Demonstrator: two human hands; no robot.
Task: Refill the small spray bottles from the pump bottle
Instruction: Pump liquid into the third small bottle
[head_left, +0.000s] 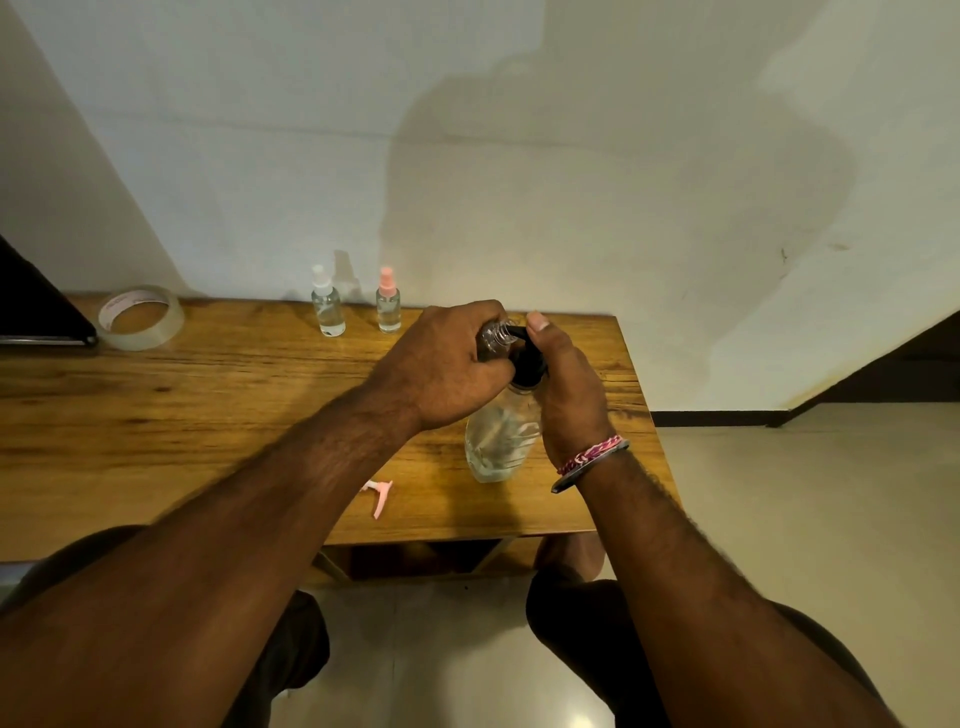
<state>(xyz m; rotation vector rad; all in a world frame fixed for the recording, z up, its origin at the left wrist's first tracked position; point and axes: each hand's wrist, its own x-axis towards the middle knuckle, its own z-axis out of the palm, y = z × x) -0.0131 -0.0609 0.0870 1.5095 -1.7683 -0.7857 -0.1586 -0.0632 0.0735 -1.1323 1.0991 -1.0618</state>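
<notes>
My left hand grips a small clear spray bottle with its cap off, its threaded neck held against the black pump head of the large clear pump bottle. My right hand wraps the pump bottle's top, thumb up over the pump. A pink spray cap with its tube lies on the wooden table near the front edge. Two capped small spray bottles stand at the back: one with a white cap, one with a pink cap.
A roll of clear tape lies at the back left beside a dark flat object. The table's right edge is just past the pump bottle, with tiled floor beyond. A wall stands behind the table.
</notes>
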